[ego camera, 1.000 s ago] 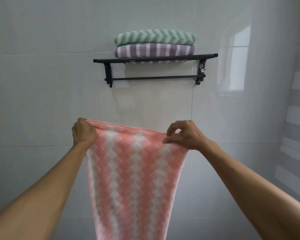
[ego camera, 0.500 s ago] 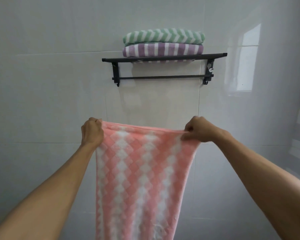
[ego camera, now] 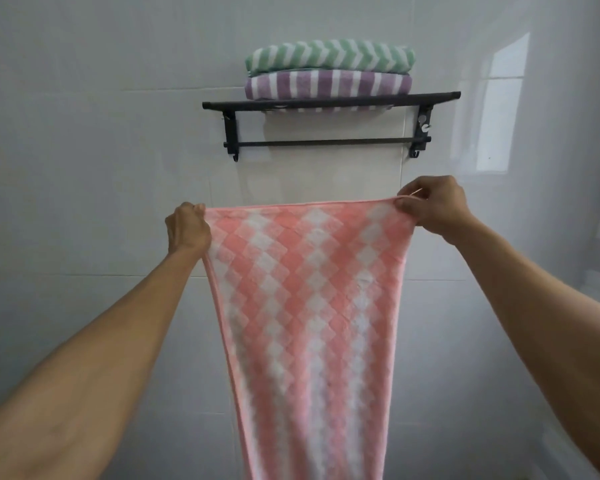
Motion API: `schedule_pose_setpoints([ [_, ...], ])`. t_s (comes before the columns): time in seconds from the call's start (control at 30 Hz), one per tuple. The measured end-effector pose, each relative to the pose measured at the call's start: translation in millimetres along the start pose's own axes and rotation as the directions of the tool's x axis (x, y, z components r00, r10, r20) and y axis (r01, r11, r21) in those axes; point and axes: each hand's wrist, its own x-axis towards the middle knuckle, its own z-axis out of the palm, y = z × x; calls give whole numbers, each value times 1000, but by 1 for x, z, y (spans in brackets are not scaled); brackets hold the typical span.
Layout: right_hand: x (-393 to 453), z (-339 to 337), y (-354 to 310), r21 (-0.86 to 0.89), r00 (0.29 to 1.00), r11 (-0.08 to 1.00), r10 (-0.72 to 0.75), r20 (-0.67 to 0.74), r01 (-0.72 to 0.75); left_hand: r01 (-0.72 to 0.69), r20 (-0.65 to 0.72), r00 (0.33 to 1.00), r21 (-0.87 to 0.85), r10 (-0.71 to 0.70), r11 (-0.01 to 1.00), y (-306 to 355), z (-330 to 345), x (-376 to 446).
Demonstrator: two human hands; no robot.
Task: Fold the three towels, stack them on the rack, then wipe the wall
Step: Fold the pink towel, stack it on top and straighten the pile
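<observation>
A pink and white checked towel (ego camera: pixel 309 306) hangs straight down in front of me, stretched by its top edge. My left hand (ego camera: pixel 187 230) grips its top left corner and my right hand (ego camera: pixel 433 209) pinches its top right corner. Its lower end runs out of view at the bottom. Above, on the black wall rack (ego camera: pixel 329 105), a folded green zigzag towel (ego camera: pixel 329 57) lies on a folded purple striped towel (ego camera: pixel 328 85).
The white tiled wall (ego camera: pixel 101 150) fills the view behind the towel. A thin bar (ego camera: pixel 326 143) with hooks at both ends runs under the rack shelf. A window's reflection (ego camera: pixel 499 109) shines on the tiles at the right.
My hands have moved apart, pulling the towel's top edge flat and taut. The right hand went from a closed fist to a fingertip pinch. The view has shifted a little to the left.
</observation>
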Motion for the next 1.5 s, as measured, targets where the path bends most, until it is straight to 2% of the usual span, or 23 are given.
schedule_pose_setpoints([
  [0.07, 3, -4, -1, 64, 997, 997, 43, -62, -39, -31, -9, 999, -11, 31, 999, 0, 1, 2],
  [0.2, 9, -12, -5, 43, 984, 992, 126, -125, -122, -124, 36, 991, -148, 131, 981, 7, 3, -1],
  [0.3, 4, -12, 3, 39, 974, 985, 171, -151, -166, -99, 239, 958, -250, 161, 963, 3, 5, -7],
  [0.4, -6, -12, 12, 31, 968, 975, 220, -122, -218, -119, 400, 895, -218, 199, 969, -14, 9, -8],
  [0.47, -11, -13, 23, -6, 973, 975, 221, -64, -222, -165, 390, 899, -124, 201, 978, -26, 13, -9],
  [0.57, -17, -10, 32, -9, 973, 973, 231, 0, -231, -79, 349, 932, -77, 101, 994, -38, 21, -11],
  [0.63, -7, -15, 22, 67, 975, 974, 220, -23, -218, -33, 257, 964, -165, 75, 986, -27, 20, -1],
  [0.67, 3, -22, 13, 149, 977, 969, 209, -51, -199, -6, 209, 976, -265, 64, 964, -13, 19, 9],
  [0.7, 10, -30, 3, 247, 978, 951, 204, -45, -187, 46, 191, 981, -373, 28, 927, 2, 17, 16],
  [0.73, 13, -37, -4, 331, 978, 922, 205, 25, -202, 109, 227, 974, -475, 2, 873, 17, 16, 20],
  [0.8, 2, -39, 0, 311, 927, 889, 254, 276, -336, 257, 393, 919, -516, -41, 817, 25, 29, 7],
  [0.87, -34, -13, 32, 194, 819, 858, 350, 454, -475, 392, 501, 851, -410, -156, 824, 0, 54, -27],
  [0.93, -69, 16, 66, 170, 745, 790, 447, 495, -588, 511, 509, 810, -366, -293, 778, -28, 70, -57],
  [1.0, -91, 28, 84, 181, 718, 754, 480, 504, -631, 585, 498, 777, -344, -386, 735, -41, 71, -69],
  [1.1, -97, 30, 93, 172, 689, 720, 524, 500, -672, 633, 518, 732, -280, -442, 721, -53, 66, -62],
  [1.2, -81, 29, 84, 161, 659, 686, 566, 495, -710, 614, 522, 724, -191, -450, 766, -49, 62, -43],
  [1.27, -60, 24, 67, 319, 672, 610, 528, 519, -725, 606, 524, 754, -320, -396, 728, -28, 50, -24],
  [1.33, -50, 18, 54, 507, 693, 473, 469, 548, -721, 592, 595, 761, -475, -258, 651, -3, 31, -15],
  [1.37, -54, 14, 51, 556, 703, 430, 422, 573, -712, 581, 666, 727, -465, -169, 668, 6, 24, -21],
  [1.4, -64, 12, 53, 566, 699, 413, 374, 609, -714, 574, 740, 663, -399, -119, 715, 5, 21, -34],
  [1.47, -97, 22, 72, 521, 653, 429, 256, 713, -738, 569, 824, 550, -249, -138, 784, -20, 26, -74],
  [1.5, -110, 30, 86, 484, 616, 442, 227, 754, -755, 578, 837, 521, -198, -170, 792, -32, 30, -92],
])
